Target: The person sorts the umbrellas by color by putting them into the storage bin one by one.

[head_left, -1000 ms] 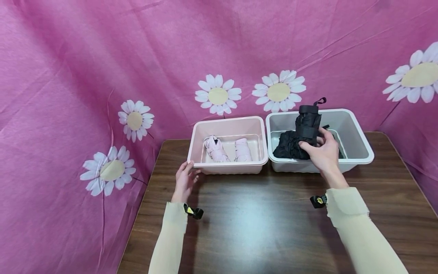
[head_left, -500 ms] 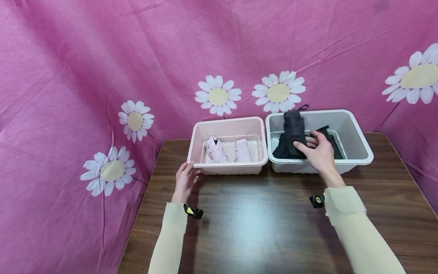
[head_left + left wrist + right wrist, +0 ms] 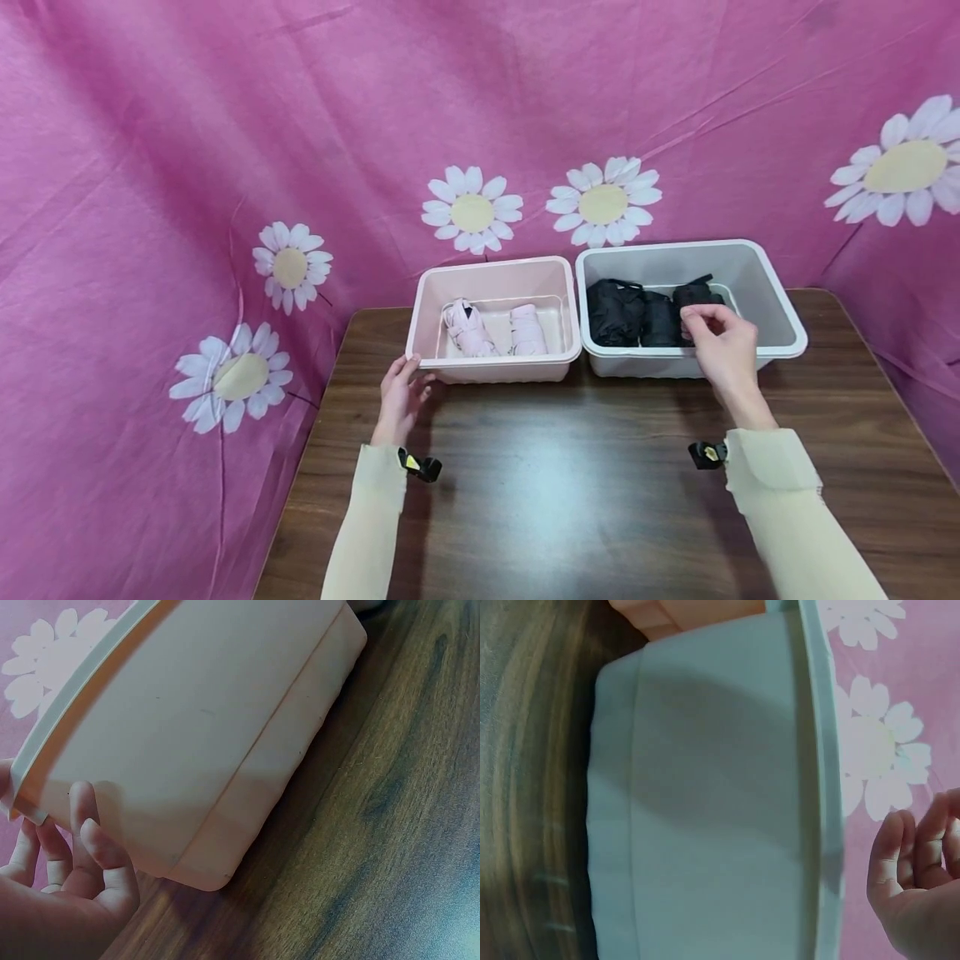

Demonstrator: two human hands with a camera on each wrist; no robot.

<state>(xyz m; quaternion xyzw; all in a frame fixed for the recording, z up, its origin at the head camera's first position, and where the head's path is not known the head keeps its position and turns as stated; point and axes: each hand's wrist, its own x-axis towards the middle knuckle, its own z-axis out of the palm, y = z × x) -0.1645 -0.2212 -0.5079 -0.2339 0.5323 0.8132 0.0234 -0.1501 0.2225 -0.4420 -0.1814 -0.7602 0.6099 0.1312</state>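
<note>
My left hand (image 3: 401, 396) grips the front left corner of the pink bin (image 3: 498, 372), its thumb at the rim and fingers below it in the left wrist view. Two pale pink folded umbrellas (image 3: 528, 330) lie apart inside that bin. Over the front rim of the grey bin (image 3: 776, 292), my right hand (image 3: 726, 354) hovers with loosely bent fingers and nothing in them. Inside the grey bin, three black folded umbrellas lie side by side: a bulky left one (image 3: 615, 312), a middle one (image 3: 660, 319), and a right one (image 3: 693, 292) partly hidden by my hand.
The two bins stand side by side along the back edge of a brown wooden table (image 3: 547, 475). Behind them hangs a pink cloth (image 3: 397, 108) printed with white daisies. Bare floor of the grey bin shows right of the black umbrellas.
My right hand lowered a black umbrella to the left into the grey bin, between the other two, and let go. It then drew back right. The left hand keeps its place.
</note>
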